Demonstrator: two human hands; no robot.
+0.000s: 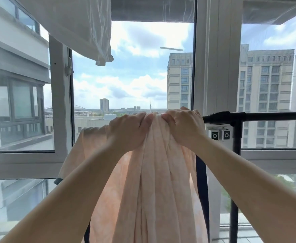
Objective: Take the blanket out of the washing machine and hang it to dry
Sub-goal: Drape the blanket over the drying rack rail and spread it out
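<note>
The blanket [154, 172], a pale peach fabric with a faint lighter pattern, hangs in long vertical folds from the top of a black drying rack [236, 118] positioned directly in front of the window [217, 67]. Its upper edge is gathered into a bunch at the level of the rack's horizontal bar. The left hand [128, 132] grips this bunch from the left side, fingers curled over the top of the fabric and thumb pressed against it. The right hand [182, 127] grips the same bunch from the right side, fingers likewise curled over the top. The two hands sit just beside each other, thumbs nearly touching. A further portion of the blanket spreads out to the left behind the left forearm. The rack's bar extends to the right of the right hand, with an upright post descending below it. A white cloth [80, 27] hangs overhead at upper left. Apartment buildings [264, 95] and a cloudy sky are visible through the glass.
</note>
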